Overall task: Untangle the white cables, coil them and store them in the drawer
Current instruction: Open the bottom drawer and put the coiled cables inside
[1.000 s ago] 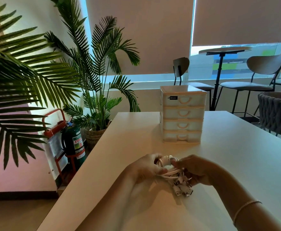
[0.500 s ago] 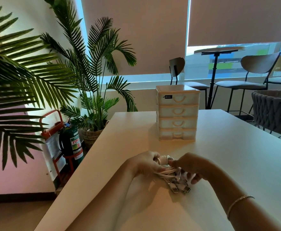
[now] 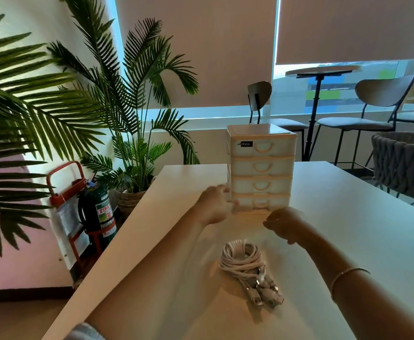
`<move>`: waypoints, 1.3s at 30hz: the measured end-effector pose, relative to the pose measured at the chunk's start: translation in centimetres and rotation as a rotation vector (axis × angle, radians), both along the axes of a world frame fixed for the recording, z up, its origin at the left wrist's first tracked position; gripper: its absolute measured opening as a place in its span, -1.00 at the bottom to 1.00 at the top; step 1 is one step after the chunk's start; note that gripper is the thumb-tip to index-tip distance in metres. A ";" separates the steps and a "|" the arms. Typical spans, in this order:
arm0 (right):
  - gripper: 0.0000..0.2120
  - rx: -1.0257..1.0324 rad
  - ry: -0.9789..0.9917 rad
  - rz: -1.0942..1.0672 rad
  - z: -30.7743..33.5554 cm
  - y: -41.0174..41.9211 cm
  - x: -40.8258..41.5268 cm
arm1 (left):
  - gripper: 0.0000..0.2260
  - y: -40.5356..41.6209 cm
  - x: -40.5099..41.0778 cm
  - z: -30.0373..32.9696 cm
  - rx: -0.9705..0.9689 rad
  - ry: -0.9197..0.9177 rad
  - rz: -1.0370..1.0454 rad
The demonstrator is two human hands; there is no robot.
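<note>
- White cables (image 3: pixel 244 260) lie coiled in one bundle on the worktop (image 3: pixel 348 229), plug ends (image 3: pixel 266 294) fanned toward me. Neither hand touches them; they sit near me, between my forearms.
- Judgement: untangling and coiling look done. The bundle is parked close so both hands are free for the drawer unit (image 3: pixel 261 168).
- Drawer unit: four stacked drawers, all closed, standing upright on the worktop beyond the bundle, handles facing me.
- Left hand (image 3: pixel 215 204) is at the left front corner of the unit, level with the bottom two drawers. Fingertips appear to touch the casing; the hand is blurred, so I cannot tell whether this grip is spread or pinching anything. Likely purpose: to steady the light plastic unit against a pull.
- Right hand (image 3: pixel 283 223) hangs just in front of the bottom drawer (image 3: pixel 261 203), fingers curled under, holding nothing. It is just below the handle and not on it.
- Judgement: step in hand is opening a drawer, probably the bottom one. Storing is not yet done.
- Next move needs a finger hooked in the arched handle and a straight pull while the left hand braces.
- Risk: the unit may slide or tip toward me if unbraced; the loose coil may spring open when lifted.
</note>
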State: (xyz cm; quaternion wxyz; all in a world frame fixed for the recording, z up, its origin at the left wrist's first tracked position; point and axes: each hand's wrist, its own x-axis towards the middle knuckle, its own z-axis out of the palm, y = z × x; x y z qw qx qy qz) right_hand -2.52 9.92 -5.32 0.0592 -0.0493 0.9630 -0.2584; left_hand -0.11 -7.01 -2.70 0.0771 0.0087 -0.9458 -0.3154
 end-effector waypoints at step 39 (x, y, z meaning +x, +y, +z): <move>-0.60 0.349 0.481 0.276 0.5 1.2 -3.4 | -0.52 1.5 -7.8 5.8 -0.340 0.466 0.027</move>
